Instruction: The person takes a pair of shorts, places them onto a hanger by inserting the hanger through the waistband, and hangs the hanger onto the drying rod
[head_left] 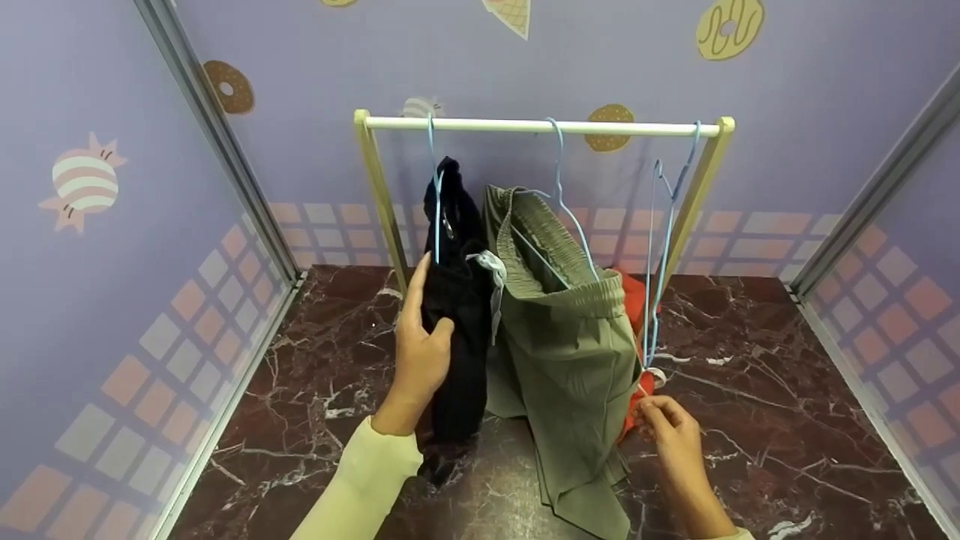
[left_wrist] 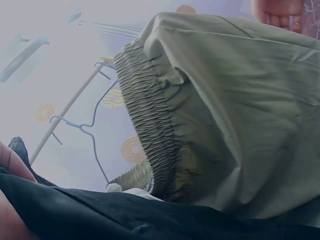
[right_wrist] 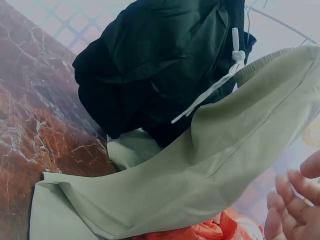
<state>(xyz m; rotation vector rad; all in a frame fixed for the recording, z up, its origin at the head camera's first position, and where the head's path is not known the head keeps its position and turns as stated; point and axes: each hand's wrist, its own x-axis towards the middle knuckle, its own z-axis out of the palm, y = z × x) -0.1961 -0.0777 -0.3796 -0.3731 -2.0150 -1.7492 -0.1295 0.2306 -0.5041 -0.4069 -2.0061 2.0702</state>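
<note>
The left hand [head_left: 421,345] touches the black pants [head_left: 463,367] hanging at the rack's [head_left: 495,124] left; its grip cannot be told. The right hand [head_left: 673,431] curls loosely, apparently empty. A sideways shove could drag the green pants [head_left: 574,367] off their hanger [head_left: 559,154].

I have a dark red bench [head_left: 360,367] before me, marbled with pale veins and shiny near the middle. On it stands a rack, two wooden posts [head_left: 381,195] joined by a white rail [head_left: 495,124]. I see three blue hangers [head_left: 559,157] hooked over that rail: near the left end, mid-rail and by the right post. Green trousers [head_left: 570,360] hang low over the bench; how much of them rests there I cannot tell.
</note>
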